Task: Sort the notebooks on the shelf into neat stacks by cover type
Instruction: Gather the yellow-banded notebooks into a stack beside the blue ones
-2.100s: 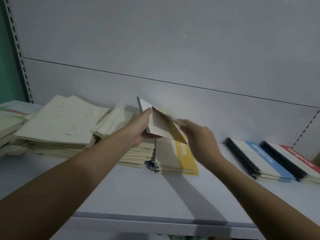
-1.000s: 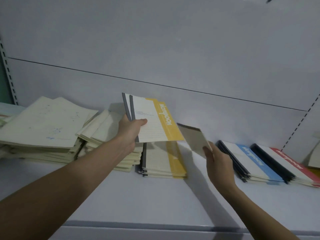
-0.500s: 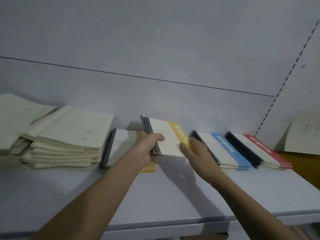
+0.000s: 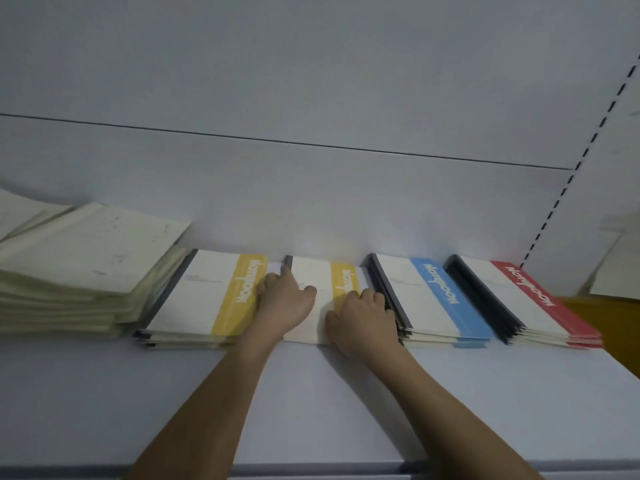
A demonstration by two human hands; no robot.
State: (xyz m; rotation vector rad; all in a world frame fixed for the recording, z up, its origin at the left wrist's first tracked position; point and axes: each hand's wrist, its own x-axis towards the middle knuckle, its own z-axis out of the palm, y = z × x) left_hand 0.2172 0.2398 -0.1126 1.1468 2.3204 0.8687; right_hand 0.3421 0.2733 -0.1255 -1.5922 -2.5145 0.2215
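Note:
A small pile of white notebooks with a yellow stripe point(image 4: 320, 275) lies flat on the shelf point(image 4: 311, 403), between a bigger yellow-striped stack point(image 4: 207, 292) and a blue-striped stack point(image 4: 433, 296). My left hand point(image 4: 284, 301) clasps the pile's left edge, fingers over the dark spine and thumb on the cover. My right hand point(image 4: 363, 318) holds its right edge, against the blue stack. A red-striped stack point(image 4: 519, 299) sits further right.
A tall, uneven pile of cream plain-cover notebooks point(image 4: 86, 258) fills the left of the shelf. At the far right lie a cream sheet point(image 4: 616, 268) and an orange surface point(image 4: 602, 320). The grey back wall point(image 4: 311, 202) stands right behind the stacks.
The yellow-striped notebooks were raised in my left hand; now they lie on the shelf right of the yellow stack. My right hand has come onto their right edge. The view has shifted right.

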